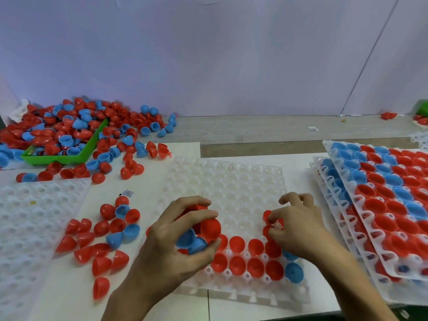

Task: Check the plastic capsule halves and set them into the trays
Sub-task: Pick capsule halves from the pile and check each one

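Item: our right hand [298,225] covers most of the red capsule half [267,216] its curled fingertips pinch; the motion blurs it. Our left hand [185,237] cups a clutch of red and blue halves [201,235], partly hidden. Beneath both: white tray [231,188] on a pale table [301,177], lilac wall [208,54] beyond. Filled trays [389,205] stack right of our fingers, cut off.
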